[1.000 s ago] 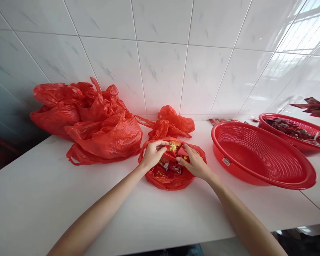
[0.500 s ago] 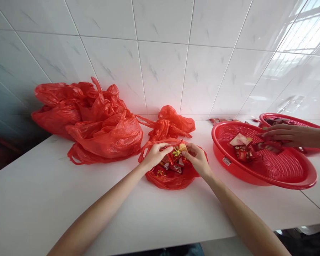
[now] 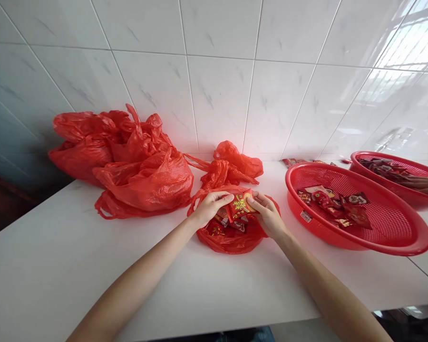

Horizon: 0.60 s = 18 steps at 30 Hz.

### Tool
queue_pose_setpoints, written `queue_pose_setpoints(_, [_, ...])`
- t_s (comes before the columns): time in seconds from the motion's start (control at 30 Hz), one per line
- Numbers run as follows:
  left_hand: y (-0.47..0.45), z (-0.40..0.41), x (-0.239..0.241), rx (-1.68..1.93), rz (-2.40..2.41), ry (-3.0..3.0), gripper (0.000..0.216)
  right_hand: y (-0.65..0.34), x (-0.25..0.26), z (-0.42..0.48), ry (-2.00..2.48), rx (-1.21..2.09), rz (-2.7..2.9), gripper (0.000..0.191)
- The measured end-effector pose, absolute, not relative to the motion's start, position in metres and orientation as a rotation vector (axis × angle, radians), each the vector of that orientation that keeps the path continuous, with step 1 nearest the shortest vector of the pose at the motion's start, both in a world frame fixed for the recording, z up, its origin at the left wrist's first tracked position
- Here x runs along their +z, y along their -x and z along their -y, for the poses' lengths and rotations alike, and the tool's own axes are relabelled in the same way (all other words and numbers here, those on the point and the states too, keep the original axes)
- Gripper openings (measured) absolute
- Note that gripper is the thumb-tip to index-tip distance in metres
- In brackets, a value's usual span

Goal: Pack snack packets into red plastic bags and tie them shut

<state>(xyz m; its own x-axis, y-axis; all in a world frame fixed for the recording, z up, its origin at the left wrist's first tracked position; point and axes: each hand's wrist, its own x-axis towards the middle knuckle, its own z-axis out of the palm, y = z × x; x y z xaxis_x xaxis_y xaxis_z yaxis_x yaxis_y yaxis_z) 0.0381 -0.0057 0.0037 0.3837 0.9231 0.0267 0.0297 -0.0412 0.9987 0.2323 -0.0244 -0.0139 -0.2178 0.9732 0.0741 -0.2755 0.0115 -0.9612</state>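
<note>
A small open red plastic bag (image 3: 231, 237) lies on the white counter (image 3: 57, 266) with several red snack packets inside. My left hand (image 3: 209, 208) and my right hand (image 3: 267, 214) meet above it. Both pinch one red packet with gold print (image 3: 240, 205), the left at its left edge and the right at its right edge. The packet is lifted a little above the others in the bag.
A heap of full red plastic bags (image 3: 128, 161) sits at the back left, and a smaller knotted one (image 3: 235, 166) behind the open bag. A large red mesh basket (image 3: 406, 237) at the right holds several packets. Another person's hand (image 3: 423, 184) rests in a second basket (image 3: 364, 159).
Both my hands have lifted the gold-printed packet out of the bag. The other person dropped packets into the near basket and drew the hand back to the far basket.
</note>
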Motion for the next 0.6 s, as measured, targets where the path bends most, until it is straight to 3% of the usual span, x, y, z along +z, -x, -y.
queue_pose_setpoints(0.13, [-0.025,0.002,0.015,0.835,-1.047,-1.666,0.042,-0.234,-0.014,0.023,0.923,1.353,1.124,0.038])
queue_pose_setpoints(0.3, [-0.007,0.007,0.029,0.404,-1.299,-2.078,0.014,-0.235,-0.021,0.02,1.063,1.22,1.143,0.039])
queue_pose_setpoints(0.43, [-0.006,0.019,0.033,0.1,-1.383,-2.192,0.004,-0.234,-0.026,0.02,1.094,1.076,1.269,0.035])
queue_pose_setpoints(0.53, [-0.012,0.028,0.037,-0.036,-1.419,-2.294,0.013,-0.233,-0.028,0.02,1.093,1.059,1.303,0.035])
queue_pose_setpoints(0.6, [-0.017,0.033,0.039,-0.136,-1.453,-2.321,0.037,-0.232,-0.029,0.021,1.094,1.077,1.325,0.036])
